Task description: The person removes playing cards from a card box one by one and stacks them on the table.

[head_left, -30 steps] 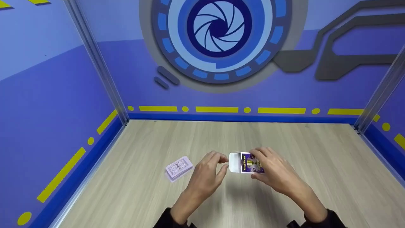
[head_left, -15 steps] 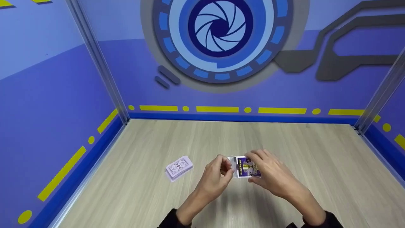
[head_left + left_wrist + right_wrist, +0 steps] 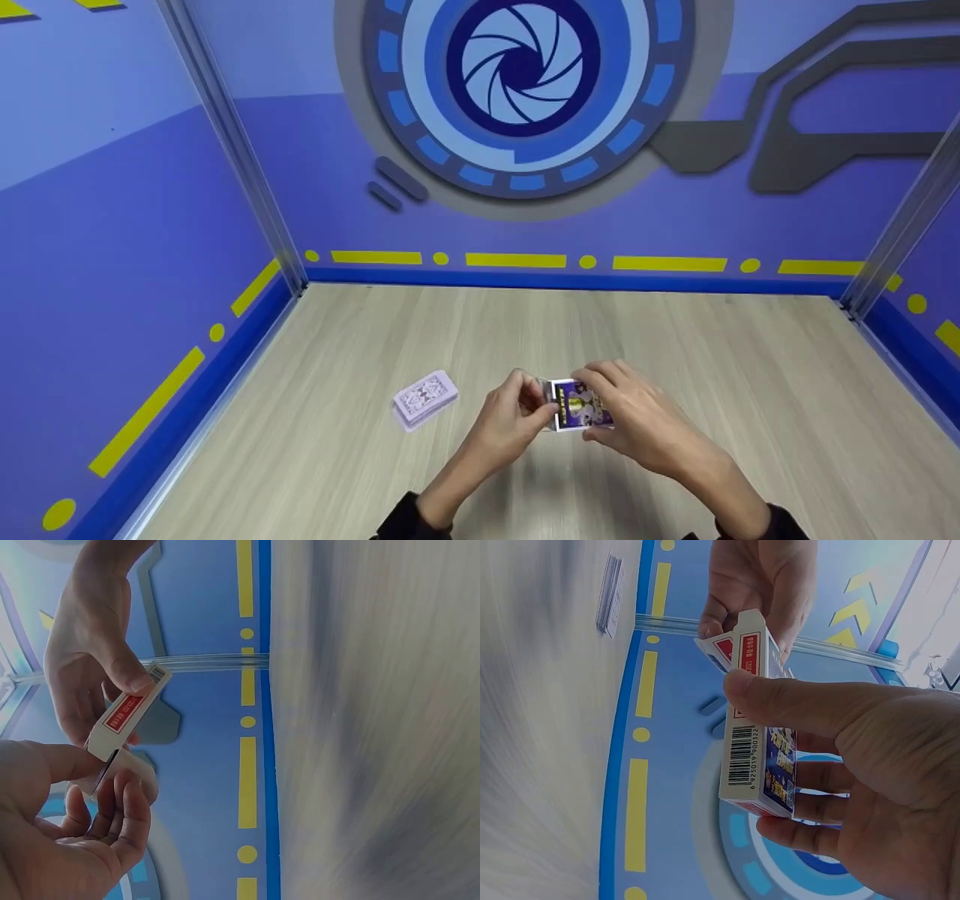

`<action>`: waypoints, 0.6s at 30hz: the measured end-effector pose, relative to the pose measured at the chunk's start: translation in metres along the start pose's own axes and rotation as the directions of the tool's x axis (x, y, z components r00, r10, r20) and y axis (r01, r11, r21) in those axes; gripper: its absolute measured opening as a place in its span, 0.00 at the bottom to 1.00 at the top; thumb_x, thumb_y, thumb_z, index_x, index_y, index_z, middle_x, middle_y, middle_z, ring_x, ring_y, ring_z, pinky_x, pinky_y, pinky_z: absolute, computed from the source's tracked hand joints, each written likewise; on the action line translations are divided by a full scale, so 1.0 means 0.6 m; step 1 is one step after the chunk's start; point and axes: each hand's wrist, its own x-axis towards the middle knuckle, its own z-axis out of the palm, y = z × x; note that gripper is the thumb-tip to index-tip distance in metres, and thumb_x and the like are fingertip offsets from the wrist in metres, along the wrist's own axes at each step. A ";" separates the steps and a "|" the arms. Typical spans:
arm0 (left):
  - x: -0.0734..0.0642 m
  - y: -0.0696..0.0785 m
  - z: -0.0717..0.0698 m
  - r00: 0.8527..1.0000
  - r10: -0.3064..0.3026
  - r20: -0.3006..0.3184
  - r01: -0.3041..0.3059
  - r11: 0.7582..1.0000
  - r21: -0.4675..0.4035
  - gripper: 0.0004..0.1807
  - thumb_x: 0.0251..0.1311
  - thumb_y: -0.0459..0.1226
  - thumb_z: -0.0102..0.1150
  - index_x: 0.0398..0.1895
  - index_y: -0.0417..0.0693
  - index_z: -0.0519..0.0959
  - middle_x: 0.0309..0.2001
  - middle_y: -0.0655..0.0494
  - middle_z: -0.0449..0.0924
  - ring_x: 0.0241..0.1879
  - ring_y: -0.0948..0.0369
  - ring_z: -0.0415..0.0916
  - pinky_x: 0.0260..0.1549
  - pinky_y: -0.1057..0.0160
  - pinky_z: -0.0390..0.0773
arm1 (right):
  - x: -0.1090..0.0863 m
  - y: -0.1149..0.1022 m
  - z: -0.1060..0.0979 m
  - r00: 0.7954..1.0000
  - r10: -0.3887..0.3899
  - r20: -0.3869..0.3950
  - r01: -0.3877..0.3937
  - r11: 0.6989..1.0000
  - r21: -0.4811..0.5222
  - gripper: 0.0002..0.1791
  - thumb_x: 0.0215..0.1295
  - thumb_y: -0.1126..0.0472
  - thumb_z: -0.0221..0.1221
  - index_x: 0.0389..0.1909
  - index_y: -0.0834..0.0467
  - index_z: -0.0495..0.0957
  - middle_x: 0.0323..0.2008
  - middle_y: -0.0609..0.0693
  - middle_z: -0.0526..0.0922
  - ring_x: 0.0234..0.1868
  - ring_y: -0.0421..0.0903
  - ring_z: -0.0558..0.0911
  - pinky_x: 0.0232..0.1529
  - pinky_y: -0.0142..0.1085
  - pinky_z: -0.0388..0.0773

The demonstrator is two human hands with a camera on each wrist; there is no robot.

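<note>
A small card box (image 3: pixel 576 409) with a purple and yellow picture on its face is held above the table between both hands. My right hand (image 3: pixel 652 424) grips it by its long sides, thumb on the barcode side (image 3: pixel 742 757) in the right wrist view. At the box's left end, my left hand (image 3: pixel 502 427) pinches the white end flap (image 3: pixel 142 772), thumb against the box edge and fingers curled beside the flap. To the left of that hand, a stack of playing cards (image 3: pixel 425 397) lies back side up, the lower ones slightly fanned out.
The pale wood table (image 3: pixel 337 480) is bounded by a blue back wall (image 3: pixel 525 225) and side walls with yellow marks. Metal posts (image 3: pixel 240 165) stand at the back corners.
Both hands have come closer together and slightly toward the person. The left hand has moved right onto the flap, which stood out white and is now mostly hidden. The card stack stays put.
</note>
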 end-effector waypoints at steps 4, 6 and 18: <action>0.001 -0.003 0.000 1.000 -0.010 -0.004 0.010 1.000 0.023 0.13 0.65 0.31 0.69 0.37 0.45 0.70 0.35 0.60 0.76 0.34 0.67 0.73 0.34 0.70 0.76 | -0.001 -0.002 0.001 1.000 -0.009 -0.003 0.009 1.000 0.000 0.41 0.46 0.59 0.83 0.63 0.56 0.76 0.56 0.50 0.79 0.55 0.48 0.78 0.51 0.48 0.81; 0.001 -0.004 0.000 1.000 -0.013 -0.010 0.013 0.999 0.029 0.14 0.63 0.30 0.69 0.37 0.45 0.70 0.34 0.60 0.76 0.34 0.68 0.73 0.34 0.70 0.76 | 0.000 -0.003 0.001 1.000 -0.011 -0.002 0.011 1.000 0.002 0.41 0.46 0.60 0.82 0.63 0.56 0.76 0.56 0.50 0.79 0.55 0.48 0.78 0.52 0.48 0.81; 0.003 -0.001 -0.008 0.998 -0.057 0.010 0.057 0.996 -0.063 0.12 0.64 0.27 0.66 0.40 0.41 0.71 0.36 0.55 0.80 0.35 0.65 0.77 0.33 0.71 0.77 | 0.001 0.003 0.004 1.000 0.004 -0.017 -0.005 1.000 -0.010 0.41 0.44 0.59 0.83 0.62 0.56 0.76 0.56 0.49 0.79 0.54 0.48 0.79 0.51 0.48 0.81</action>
